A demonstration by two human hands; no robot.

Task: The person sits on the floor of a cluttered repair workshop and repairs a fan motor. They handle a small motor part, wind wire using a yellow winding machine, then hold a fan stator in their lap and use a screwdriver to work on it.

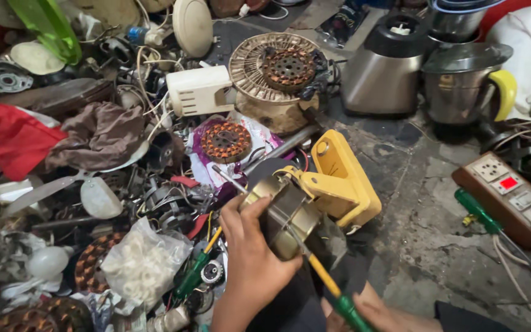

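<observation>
Repair workshop: scattered motor windings (pixel 225 141)

yellow motor housing (pixel 339 178), green-yellow screwdriver (pixel 333 289)

A clear, crumpled plastic bag of small white pieces (pixel 144 263) lies low on the left, among the scattered metal parts and just left of the nearer hand. At the right edge, a small red rectangular label (pixel 509 182) sits on the top face of a brown extension board, between its white sockets.

Metal motor (pixel 287 215), yellow mount, screwdriver (pixel 330 289) against it.
</observation>
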